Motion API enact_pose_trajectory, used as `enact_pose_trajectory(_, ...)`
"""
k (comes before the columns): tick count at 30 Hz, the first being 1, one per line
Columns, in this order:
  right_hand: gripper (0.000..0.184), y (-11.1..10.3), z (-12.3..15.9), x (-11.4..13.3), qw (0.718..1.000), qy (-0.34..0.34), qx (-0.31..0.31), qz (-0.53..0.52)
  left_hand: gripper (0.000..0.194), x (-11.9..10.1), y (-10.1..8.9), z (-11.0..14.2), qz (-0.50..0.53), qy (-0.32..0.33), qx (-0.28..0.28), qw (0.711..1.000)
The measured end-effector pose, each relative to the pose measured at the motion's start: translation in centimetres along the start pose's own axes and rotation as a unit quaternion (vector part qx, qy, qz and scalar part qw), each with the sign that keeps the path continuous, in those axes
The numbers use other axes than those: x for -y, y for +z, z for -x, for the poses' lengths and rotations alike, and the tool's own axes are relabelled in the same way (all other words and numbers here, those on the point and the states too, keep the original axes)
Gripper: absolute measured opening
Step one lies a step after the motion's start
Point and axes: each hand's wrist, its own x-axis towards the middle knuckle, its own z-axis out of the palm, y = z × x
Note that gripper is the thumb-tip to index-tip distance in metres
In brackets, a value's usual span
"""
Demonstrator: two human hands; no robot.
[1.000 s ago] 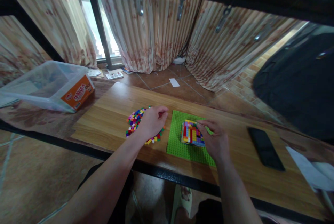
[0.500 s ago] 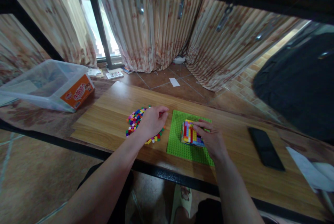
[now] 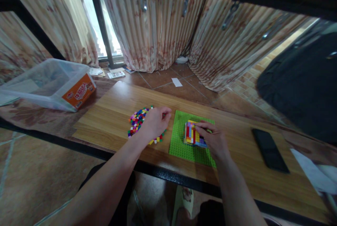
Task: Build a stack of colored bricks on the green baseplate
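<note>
A green baseplate [image 3: 184, 148] lies on the wooden table [image 3: 110, 120]. On it stands a low block of many-coloured small bricks [image 3: 191, 135]. My right hand [image 3: 214, 140] rests on that block's right side, fingers curled and pressed onto its top. My left hand [image 3: 155, 122] lies over a loose pile of small coloured bricks [image 3: 137, 120] left of the baseplate. Its fingers are pinched together at the pile's far right edge; what they hold is hidden.
A clear plastic tub with an orange label [image 3: 52, 84] sits on the cloth-covered surface at far left. A black phone [image 3: 270, 150] lies on the table's right part, white paper [image 3: 313, 173] beyond it. A dark garment [image 3: 302, 82] hangs at right. Curtains hang behind.
My right hand slid from the block's far right corner down onto its top. My left hand stayed over the loose bricks, fingers closing slightly. The camera shifted a little.
</note>
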Motion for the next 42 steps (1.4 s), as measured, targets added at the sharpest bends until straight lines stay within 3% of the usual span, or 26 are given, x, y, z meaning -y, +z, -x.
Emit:
enact_pose_trajectory(8,0.055,0.7,0.2,0.8,0.994,0.084,-0.018,-0.069,0.023,0.0,0.1,0.0,-0.012,-0.002,0.002,1.000)
enact_pose_trajectory(14,0.056,0.7,0.2,1.1,0.987,0.116,-0.014,-0.109,0.023,0.1,0.3,0.0,-0.017,0.002,0.009,1.000)
enact_pose_trajectory(23,0.055,1.0,0.2,0.7,0.991,0.086,-0.018,-0.096,0.022,0.4,0.6,0.0,-0.030,0.013,-0.002,0.999)
enact_pose_trajectory(27,0.049,0.1,0.0,0.6,0.986,0.078,-0.015,-0.144,0.022,0.4,0.3,0.0,-0.048,0.003,-0.001,0.999)
enact_pose_trajectory(30,0.040,-0.8,-0.5,0.9,0.978,0.061,-0.082,-0.180,0.020,0.4,0.0,-0.2,-0.063,-0.006,-0.003,0.998)
enact_pose_trajectory(33,0.034,-1.1,-0.7,1.4,0.973,0.019,-0.165,-0.159,0.019,0.4,-0.1,-0.3,-0.062,-0.009,-0.009,0.998)
enact_pose_trajectory(37,0.026,0.1,0.3,2.6,0.975,-0.112,-0.178,-0.066,0.020,0.6,-0.5,-0.3,-0.036,-0.009,-0.032,0.999)
enact_pose_trajectory(40,0.017,2.1,2.4,3.8,0.974,-0.195,-0.117,0.022,0.021,0.8,-0.9,-0.2,-0.034,-0.017,-0.053,0.998)
enact_pose_trajectory(42,0.012,3.7,4.2,4.6,0.960,-0.262,-0.019,0.094,0.022,0.9,-1.0,-0.2,-0.034,-0.021,-0.065,0.997)
